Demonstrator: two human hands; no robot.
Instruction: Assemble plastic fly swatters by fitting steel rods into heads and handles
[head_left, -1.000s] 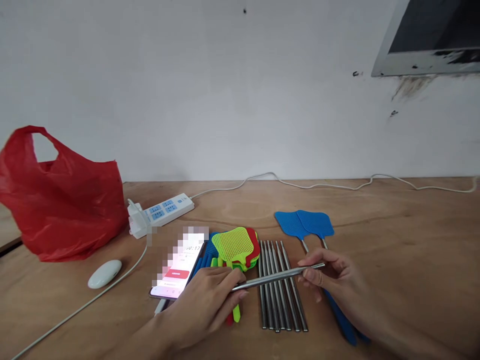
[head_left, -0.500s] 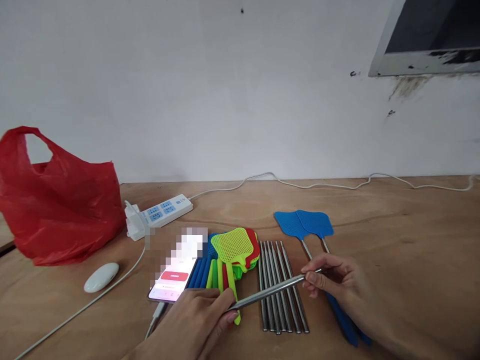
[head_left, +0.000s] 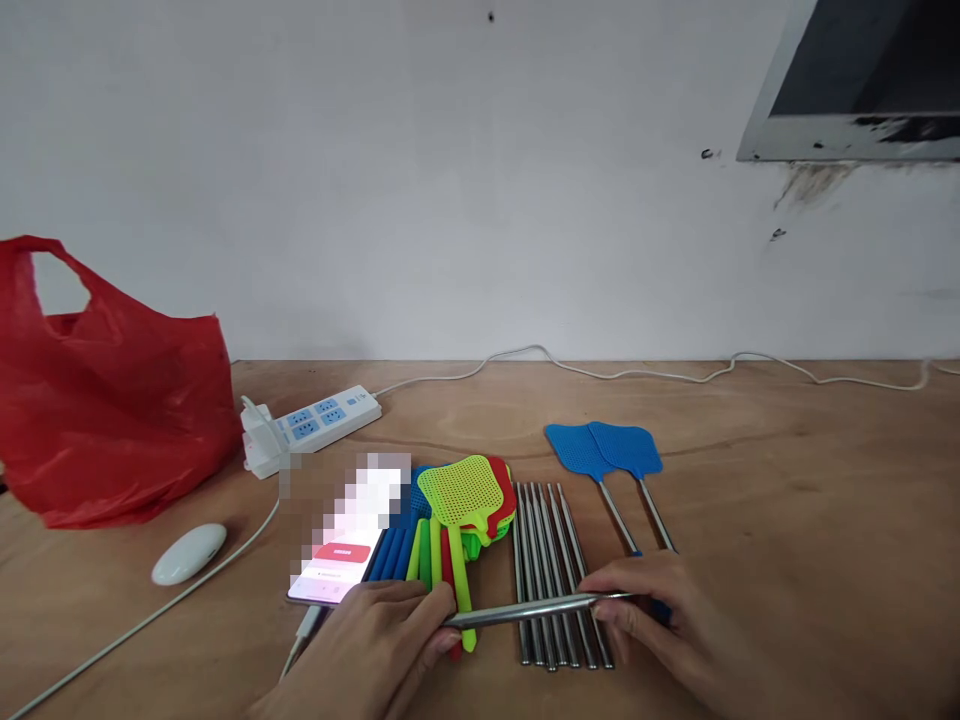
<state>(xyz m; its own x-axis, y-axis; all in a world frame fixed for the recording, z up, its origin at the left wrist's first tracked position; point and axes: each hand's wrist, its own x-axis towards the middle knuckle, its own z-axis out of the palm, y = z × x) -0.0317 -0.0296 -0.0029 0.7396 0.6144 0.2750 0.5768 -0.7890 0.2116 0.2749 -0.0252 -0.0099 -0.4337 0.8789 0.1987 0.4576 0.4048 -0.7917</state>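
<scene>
A shiny metal telescopic rod (head_left: 525, 609) lies crosswise between my two hands. My left hand (head_left: 386, 640) is closed round its left end, and my right hand (head_left: 660, 625) pinches the thinner right end. Below the rod, several similar metal rods (head_left: 546, 540) lie side by side on the table. Left of them is a pile of plastic fly swatter heads (head_left: 461, 490) in yellow-green, red, green and blue, with loose handles (head_left: 435, 555) in like colours. Two blue fly swatters (head_left: 626, 447) with metal shafts lie to the right, their handles partly hidden by my right hand.
A lit phone (head_left: 349, 540) with a charging cable lies left of the swatter heads. Behind it sits a white power strip (head_left: 322, 425). A white mouse-shaped object (head_left: 189, 554) and a red plastic bag (head_left: 120, 410) are farther left. A white cord (head_left: 622, 375) runs along the wall.
My right hand has come down with its end of the rod, so the rod is now nearer level. My left hand keeps its hold. The view has shifted slightly.
</scene>
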